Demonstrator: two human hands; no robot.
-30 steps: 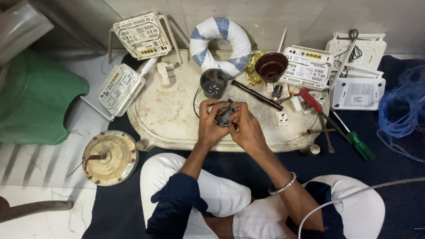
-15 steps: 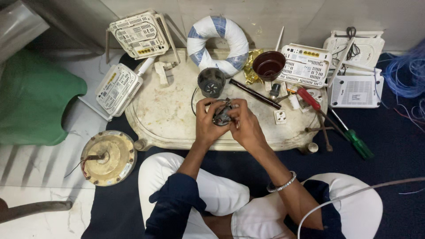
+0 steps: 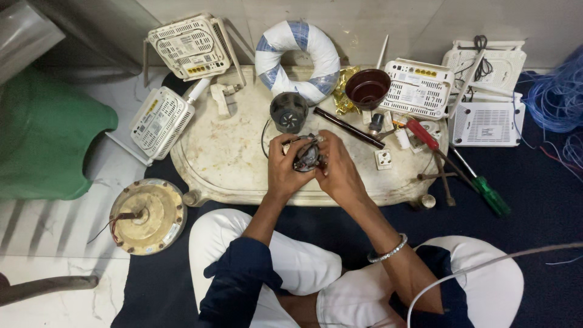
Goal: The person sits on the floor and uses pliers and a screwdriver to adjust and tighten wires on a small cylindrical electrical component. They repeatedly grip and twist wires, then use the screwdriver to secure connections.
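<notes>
Both hands meet over a worn white oval tray (image 3: pixel 225 152). My left hand (image 3: pixel 286 170) and my right hand (image 3: pixel 337 170) together grip a small dark metal motor part (image 3: pixel 306 157) held just above the tray. A thin black wire runs from it across the tray. Right behind the hands stands a dark round fan housing (image 3: pixel 288 112). A dark rod (image 3: pixel 347 127) lies to the right of that housing.
White routers (image 3: pixel 189 46) (image 3: pixel 159 120) (image 3: pixel 416 88) (image 3: pixel 486 121) ring the tray. A white-and-blue taped ring (image 3: pixel 297 58), a brown bowl (image 3: pixel 367 88), red and green screwdrivers (image 3: pixel 490 195), a white socket (image 3: pixel 383 159), blue cable coils (image 3: pixel 555 97), a round motor base (image 3: pixel 147 215) and a green seat (image 3: pixel 42 143) lie around.
The hands stay closed on the motor part with only slight finger shifts. The view has drifted a little.
</notes>
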